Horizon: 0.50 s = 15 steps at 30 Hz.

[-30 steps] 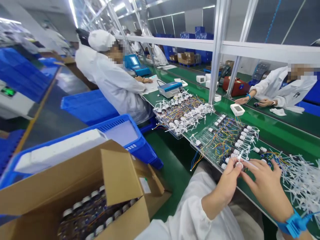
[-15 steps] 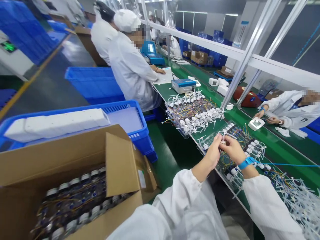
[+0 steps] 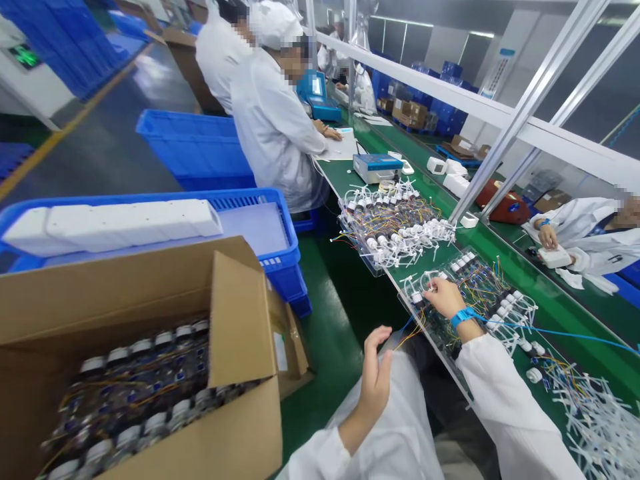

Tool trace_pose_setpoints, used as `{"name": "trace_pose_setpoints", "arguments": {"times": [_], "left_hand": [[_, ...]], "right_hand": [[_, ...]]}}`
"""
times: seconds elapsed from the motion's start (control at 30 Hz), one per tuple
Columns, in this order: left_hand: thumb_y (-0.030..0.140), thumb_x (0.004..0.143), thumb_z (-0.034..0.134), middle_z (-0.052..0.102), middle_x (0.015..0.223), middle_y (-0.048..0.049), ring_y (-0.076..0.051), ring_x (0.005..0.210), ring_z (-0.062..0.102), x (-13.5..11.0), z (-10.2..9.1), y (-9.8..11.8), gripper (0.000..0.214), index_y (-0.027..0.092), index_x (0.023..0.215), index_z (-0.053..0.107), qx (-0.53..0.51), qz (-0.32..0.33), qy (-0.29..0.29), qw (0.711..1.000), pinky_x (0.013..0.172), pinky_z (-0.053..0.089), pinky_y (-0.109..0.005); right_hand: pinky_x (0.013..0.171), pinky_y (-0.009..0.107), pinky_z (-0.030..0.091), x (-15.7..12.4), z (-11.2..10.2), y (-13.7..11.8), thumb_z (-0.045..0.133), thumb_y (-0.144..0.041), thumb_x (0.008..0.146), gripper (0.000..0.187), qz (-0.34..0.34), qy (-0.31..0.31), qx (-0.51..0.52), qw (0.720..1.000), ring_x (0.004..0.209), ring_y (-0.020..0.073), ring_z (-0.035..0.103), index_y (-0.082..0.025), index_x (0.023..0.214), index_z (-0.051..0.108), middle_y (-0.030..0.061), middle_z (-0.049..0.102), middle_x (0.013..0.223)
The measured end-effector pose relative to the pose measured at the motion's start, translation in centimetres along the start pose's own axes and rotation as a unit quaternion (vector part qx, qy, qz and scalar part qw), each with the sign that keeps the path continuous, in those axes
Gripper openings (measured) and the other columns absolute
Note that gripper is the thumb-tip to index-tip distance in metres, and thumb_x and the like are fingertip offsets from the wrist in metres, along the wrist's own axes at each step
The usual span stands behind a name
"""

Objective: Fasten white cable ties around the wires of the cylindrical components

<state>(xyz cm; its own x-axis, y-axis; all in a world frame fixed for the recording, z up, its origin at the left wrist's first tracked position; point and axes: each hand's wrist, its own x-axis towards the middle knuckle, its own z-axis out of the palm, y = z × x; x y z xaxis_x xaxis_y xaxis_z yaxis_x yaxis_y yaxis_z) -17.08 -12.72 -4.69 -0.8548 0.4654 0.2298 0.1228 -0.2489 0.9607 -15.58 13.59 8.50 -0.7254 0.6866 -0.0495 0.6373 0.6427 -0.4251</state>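
Observation:
My right hand (image 3: 446,301), with a blue wrist strap (image 3: 464,316), is over the near left corner of a clear tray (image 3: 434,333). Its thumb and fingers pinch a small white-capped part with a looped white cable tie (image 3: 429,279); the fingers partly hide it. Several white-capped parts (image 3: 506,305) with cable ties and thin coloured wires lie in rows in this tray. My left hand (image 3: 374,377) is above my lap, off the table edge, its fingers and thumb apart and holding nothing. Yellow and blue wires (image 3: 407,333) hang over the edge near it.
A second loaded tray (image 3: 375,267) lies farther up the green table. Loose white cable ties (image 3: 600,427) are heaped at right. A cardboard box (image 3: 240,320) with similar parts and a blue crate (image 3: 287,243) stand at left. Co-workers sit up the line and across. A blue cord (image 3: 570,335) trails from my wrist.
My hands, together over the tray before, have separated. The left moved down toward my lap and opened; the right moved slightly left and down to the tray corner with the part.

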Motion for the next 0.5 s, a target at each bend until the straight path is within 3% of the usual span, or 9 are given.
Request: {"name": "trace_pose_setpoints", "arguments": {"times": [0.13, 0.23, 0.37, 0.5], "left_hand": [[0.033, 0.110, 0.052, 0.069, 0.135, -0.0146, -0.031, 0.133, 0.064, -4.2, -4.2, -6.3, 0.029, 0.023, 0.133, 0.066, 0.116, -0.026, -0.103, 0.988, 0.122, 0.049, -0.054], [0.026, 0.106, 0.050, 0.070, 0.134, -0.0145, -0.031, 0.131, 0.065, -5.2, -5.7, -8.9, 0.032, 0.023, 0.133, 0.065, 0.183, -0.057, -0.161, 0.968, 0.121, 0.050, -0.055], [0.018, 0.099, 0.051, 0.072, 0.127, -0.0132, -0.032, 0.126, 0.066, -4.8, -5.4, -9.9, 0.034, 0.022, 0.129, 0.065, 0.245, -0.063, -0.259, 0.932, 0.114, 0.053, -0.052], [0.013, 0.096, 0.052, 0.072, 0.128, -0.0126, -0.033, 0.124, 0.064, -3.6, -3.8, -9.6, 0.031, 0.021, 0.121, 0.067, 0.326, -0.065, -0.320, 0.887, 0.110, 0.051, -0.052]], "right_hand": [[0.099, 0.035, 0.058, -0.1, 0.1, -0.2, 0.073, -0.038, 0.099, 0.026, -0.011, 0.000, 0.007, 1.000, 0.109, 0.0267, 0.081, -0.023, 0.119, 0.081, 0.0091, 0.086, 0.114], [0.103, 0.034, 0.058, -0.4, -0.8, 0.1, 0.068, -0.034, 0.102, 0.028, -0.012, 0.003, 0.007, 1.000, 0.114, 0.0250, 0.081, -0.023, 0.125, 0.080, 0.0091, 0.086, 0.121], [0.100, 0.039, 0.059, -1.0, -2.0, 0.7, 0.072, -0.032, 0.099, 0.023, -0.009, 0.008, -0.007, 1.000, 0.109, 0.0285, 0.081, -0.022, 0.117, 0.082, 0.0099, 0.086, 0.117], [0.097, 0.038, 0.060, -1.5, -1.8, 0.6, 0.075, -0.027, 0.097, 0.017, -0.024, -0.006, -0.010, 1.000, 0.104, 0.0279, 0.082, -0.024, 0.110, 0.084, 0.0076, 0.088, 0.108]]}}
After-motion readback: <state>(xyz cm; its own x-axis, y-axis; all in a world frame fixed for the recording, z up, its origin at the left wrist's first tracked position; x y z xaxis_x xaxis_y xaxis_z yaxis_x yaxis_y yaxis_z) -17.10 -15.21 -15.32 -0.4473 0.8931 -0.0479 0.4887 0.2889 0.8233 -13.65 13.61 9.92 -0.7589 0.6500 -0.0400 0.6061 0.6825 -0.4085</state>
